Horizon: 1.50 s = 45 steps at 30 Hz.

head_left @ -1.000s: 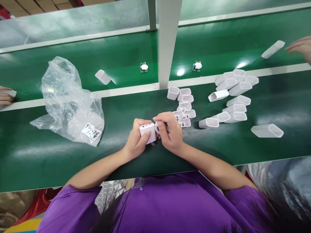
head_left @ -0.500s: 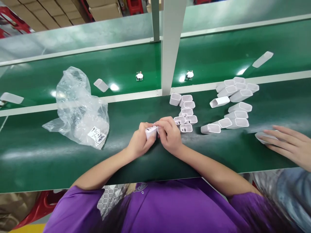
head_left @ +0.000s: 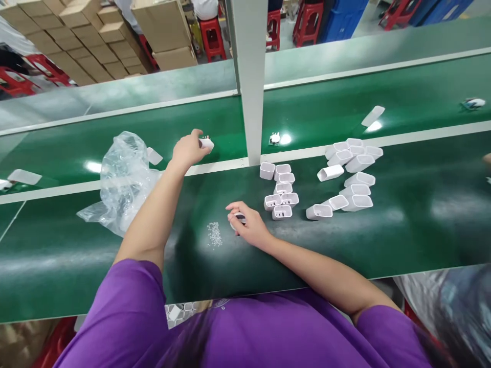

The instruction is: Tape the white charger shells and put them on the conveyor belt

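My left hand point(head_left: 187, 151) reaches over the white rail onto the far belt. Its fingers close on a white plastic piece point(head_left: 207, 144); small metal pins show just behind it. Above the near green surface, my right hand point(head_left: 249, 225) is curled around a small white piece with a dark face point(head_left: 240, 219), mostly hidden by the fingers. Left of that hand lies a scatter of tiny clear bits point(head_left: 214, 235). To its right stand several open white charger housings point(head_left: 282, 211), some with slots visible inside.
More housings point(head_left: 357, 202) stand further right. A clear plastic bag point(head_left: 123, 168) lies at left, partly behind my left arm. A pale post point(head_left: 253, 87) rises from the rail. Circuit boards point(head_left: 274, 138) and loose housings point(head_left: 373, 116) lie on the far belt.
My hands have parted: the left has moved forward onto the far belt, the right stays near the middle. The tiny clear bits now show. The neighbour's hand has left the near surface.
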{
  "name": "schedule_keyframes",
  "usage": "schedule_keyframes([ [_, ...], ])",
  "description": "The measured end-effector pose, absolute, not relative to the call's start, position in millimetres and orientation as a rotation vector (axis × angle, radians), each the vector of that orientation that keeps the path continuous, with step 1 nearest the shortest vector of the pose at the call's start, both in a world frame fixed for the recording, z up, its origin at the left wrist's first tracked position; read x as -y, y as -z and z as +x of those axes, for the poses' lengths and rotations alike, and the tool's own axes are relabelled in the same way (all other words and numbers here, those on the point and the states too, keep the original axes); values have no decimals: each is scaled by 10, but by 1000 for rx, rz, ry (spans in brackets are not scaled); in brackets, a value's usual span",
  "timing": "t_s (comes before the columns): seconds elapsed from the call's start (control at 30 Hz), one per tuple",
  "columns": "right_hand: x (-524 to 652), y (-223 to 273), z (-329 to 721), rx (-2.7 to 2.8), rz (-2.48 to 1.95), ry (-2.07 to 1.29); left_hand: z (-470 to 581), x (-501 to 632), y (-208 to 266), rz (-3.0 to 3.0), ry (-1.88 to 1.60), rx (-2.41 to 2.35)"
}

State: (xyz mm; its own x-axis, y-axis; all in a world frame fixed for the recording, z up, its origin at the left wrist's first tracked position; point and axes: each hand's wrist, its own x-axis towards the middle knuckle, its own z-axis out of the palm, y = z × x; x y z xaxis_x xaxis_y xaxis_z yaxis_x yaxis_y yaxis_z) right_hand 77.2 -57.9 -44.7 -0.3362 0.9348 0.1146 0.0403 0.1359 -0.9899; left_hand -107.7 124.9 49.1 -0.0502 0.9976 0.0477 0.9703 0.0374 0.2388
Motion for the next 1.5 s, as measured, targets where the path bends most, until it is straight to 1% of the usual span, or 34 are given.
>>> schedule_keyframes([
  [0.2, 598, 471, 793, 1767, -1037, -1240, -676, -1737, -386, 2001, -101, -2245],
  [0.27, 602, 474, 793, 1799, -1048, -1221, -630, -1724, -371, 2073, -111, -2248],
  [0.37, 607, 464, 778, 1818, -1045, -1210, -609, -1495, -436, 2267, -212, -2235],
  [0.43, 609, 451, 761, 1822, -1044, -1210, -582, -1243, -508, 2358, -162, -2076],
  [0.5, 610, 436, 747, 1832, -1052, -1219, -510, -981, -555, 2441, -86, -1796],
  [0.6, 602, 415, 754, 1854, -1106, -1220, -299, -716, -521, 2600, -140, -1472],
  [0.7, 568, 413, 792, 1909, -1185, -1155, -67, -676, -369, 2655, -171, -1373],
  [0.8, 526, 420, 826, 2030, -1176, -1053, 26, -733, -220, 2621, -152, -1374],
  [0.87, 516, 411, 839, 2125, -1165, -995, -22, -742, -184, 2582, -211, -1385],
  [0.93, 526, 384, 846, 2223, -1193, -954, -154, -709, -197, 2499, -369, -1381],
  [1.0, 544, 340, 845, 2331, -1248, -916, -350, -644, -227, 2293, -621, -1343],
  [1.07, 557, 290, 833, 2443, -1303, -873, -579, -555, -240, 1915, -862, -1272],
  [1.13, 556, 243, 802, 2539, -1345, -830, -802, -451, -224, 1469, -1013, -1194],
  [1.2, 540, 201, 751, 2621, -1360, -783, -991, -340, -186, 1106, -1087, -1143],
  [1.27, 513, 162, 685, 2706, -1356, -712, -1129, -239, -144, 898, -1133, -1116],
  [1.5, 422, 29, 505, 2983, -1243, -390, -1277, -108, -76, 755, -1158, -1082],
])
